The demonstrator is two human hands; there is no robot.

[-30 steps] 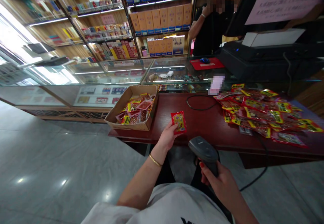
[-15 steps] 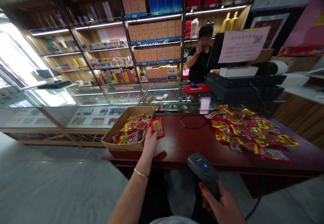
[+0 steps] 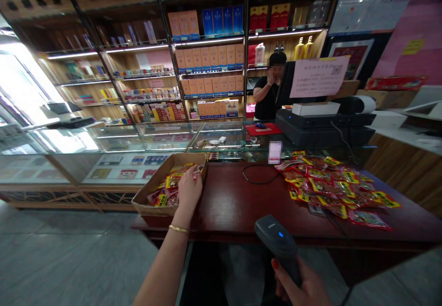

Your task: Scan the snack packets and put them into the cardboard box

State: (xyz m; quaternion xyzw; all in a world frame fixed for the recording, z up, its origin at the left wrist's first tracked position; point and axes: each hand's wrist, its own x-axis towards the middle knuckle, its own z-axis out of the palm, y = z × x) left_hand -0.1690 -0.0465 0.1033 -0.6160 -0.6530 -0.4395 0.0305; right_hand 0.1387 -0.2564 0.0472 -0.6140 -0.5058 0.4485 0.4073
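My left hand point(image 3: 189, 187) reaches into an open cardboard box point(image 3: 152, 210) on the left end of the table. Its fingers are bent and drawn together over the packets, and whatever they hold is hidden. Red and yellow snack packets point(image 3: 171, 182) fill the box around it. In my right hand point(image 3: 300, 282) is a dark grey barcode scanner point(image 3: 276, 239) with a lit blue light, held in front of the table edge with its head pointing up and left. A large heap of similar snack packets point(image 3: 328, 184) lies on the right side of the table.
The dark red table point(image 3: 228, 204) carries a loop of black cable point(image 3: 258, 181) and a phone-like lit screen point(image 3: 275, 152) at its back edge. Behind are a glass counter point(image 3: 165, 135), a monitor with a paper notice point(image 3: 321, 76), a person in black point(image 3: 267, 94) and stocked shelves.
My left hand has moved left from the table beside the box into it. The red and yellow packet it held is no longer distinct. The scanner stays in my right hand; the view has tilted up.
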